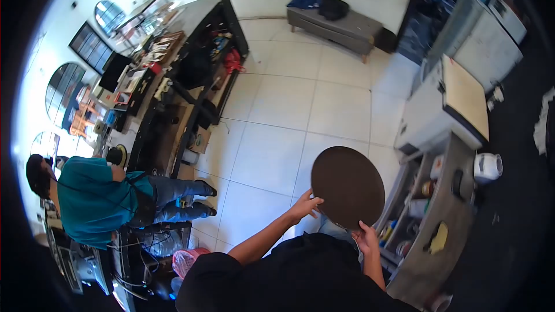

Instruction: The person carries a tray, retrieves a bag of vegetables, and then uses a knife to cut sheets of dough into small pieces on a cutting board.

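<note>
I hold a round dark brown tray (pixel 347 185) upright in front of me, above the white tiled floor. My left hand (pixel 304 205) touches its lower left edge with the fingers spread against the rim. My right hand (pixel 366 239) grips its bottom edge. My black sleeves and torso fill the bottom of the head view.
A grey counter (pixel 457 242) with shelves of small containers stands right of the tray, a white cup (pixel 487 167) on it. At the left, a person in a teal shirt (pixel 87 196) stands beside a long dark counter (pixel 191 69). A grey bench (pixel 341 26) sits at the far wall.
</note>
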A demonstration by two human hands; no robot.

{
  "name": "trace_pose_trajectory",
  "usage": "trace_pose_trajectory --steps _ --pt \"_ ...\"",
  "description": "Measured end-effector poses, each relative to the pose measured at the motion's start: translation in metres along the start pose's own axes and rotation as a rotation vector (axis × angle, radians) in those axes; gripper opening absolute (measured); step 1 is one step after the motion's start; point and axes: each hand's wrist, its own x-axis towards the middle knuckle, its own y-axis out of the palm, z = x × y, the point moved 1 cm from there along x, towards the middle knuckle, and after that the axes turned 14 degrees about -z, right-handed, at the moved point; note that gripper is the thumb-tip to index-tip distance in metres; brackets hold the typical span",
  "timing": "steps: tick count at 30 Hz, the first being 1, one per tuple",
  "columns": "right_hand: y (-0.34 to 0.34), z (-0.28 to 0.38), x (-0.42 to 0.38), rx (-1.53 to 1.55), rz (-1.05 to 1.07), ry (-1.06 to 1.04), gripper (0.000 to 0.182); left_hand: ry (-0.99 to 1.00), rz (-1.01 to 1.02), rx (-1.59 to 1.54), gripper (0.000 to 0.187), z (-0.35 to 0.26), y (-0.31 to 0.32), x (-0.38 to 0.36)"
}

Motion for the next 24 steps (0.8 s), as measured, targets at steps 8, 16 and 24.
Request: trace_pose_trajectory --steps 8,16,24 --pt "0.211 0.135 0.120 -0.475 0.343 -0.005 0.030 -0.180 -0.287 -0.532 0.047 -0.067 -0.060 0.072" --pt "0.428 0.219 0.213 -0.879 0.492 0.048 0.034 -0.099 -0.529 -0.960 0.050 -0.146 -0.107 0.161" --pt "0.636 0.237 0.265 -1.001 0.585 -0.020 0.043 0.039 -0.491 -0.857 0.051 -0.301 -0.254 0.289"
